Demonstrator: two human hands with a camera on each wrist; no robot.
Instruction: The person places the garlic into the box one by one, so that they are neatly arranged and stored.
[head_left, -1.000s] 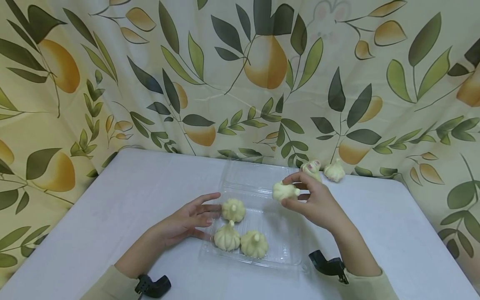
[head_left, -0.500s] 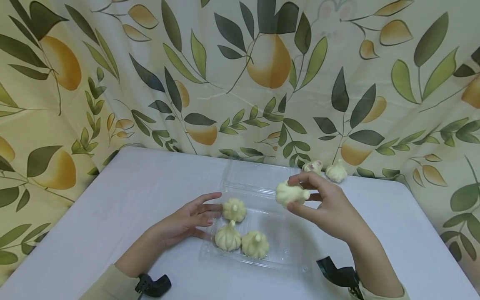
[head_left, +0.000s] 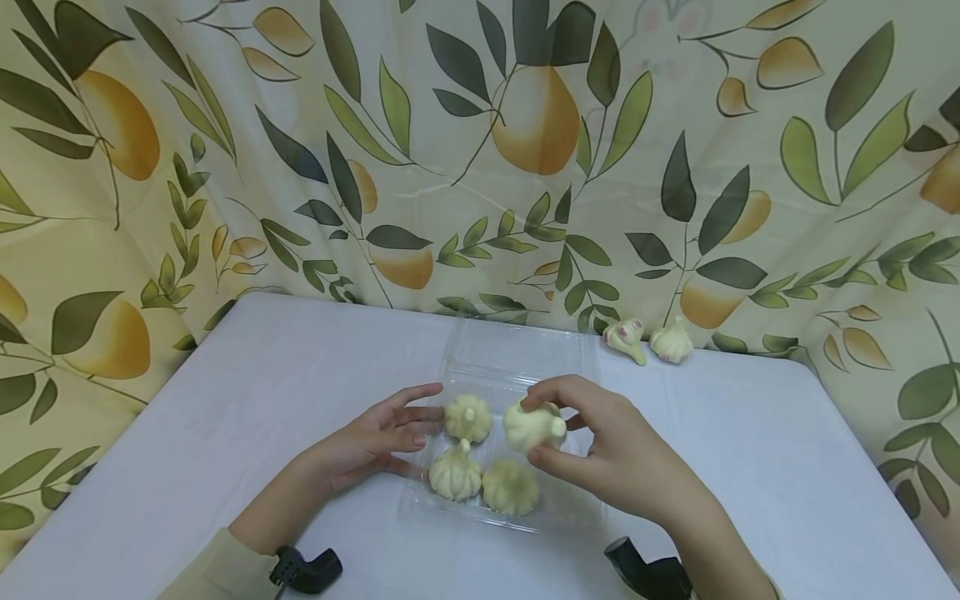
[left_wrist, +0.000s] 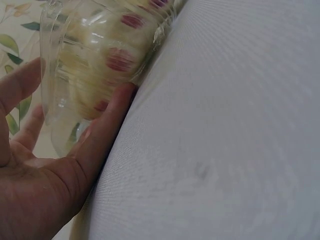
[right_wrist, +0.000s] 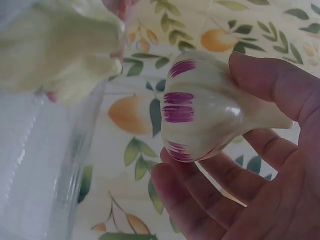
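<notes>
My right hand (head_left: 618, 450) pinches a pale garlic bulb (head_left: 529, 427) between thumb and fingers, above the right half of a clear plastic clamshell box (head_left: 566, 512). In the right wrist view this garlic bulb (right_wrist: 200, 110) shows purple streaks, its stem pointing toward the palm. Three more bulbs sit in the box: one at the back left (head_left: 468, 418), one at the front left (head_left: 454, 473) and one at front centre (head_left: 510, 487). My left hand (head_left: 367, 446) rests with spread fingers against the box's left wall; the left wrist view shows its fingers (left_wrist: 112, 107) touching the plastic.
The box's hinged lid (head_left: 517, 346) lies folded back toward the table's far edge. Two more garlic bulbs, one purple-marked (head_left: 625, 337) and one whitish (head_left: 671, 342), lie at the back right edge. A fruit-patterned curtain (head_left: 480, 208) hangs behind the white-covered table (head_left: 247, 400).
My right hand first drew slightly right with the garlic bulb, then came left and nearer, lower over the box. The left hand has kept its place.
</notes>
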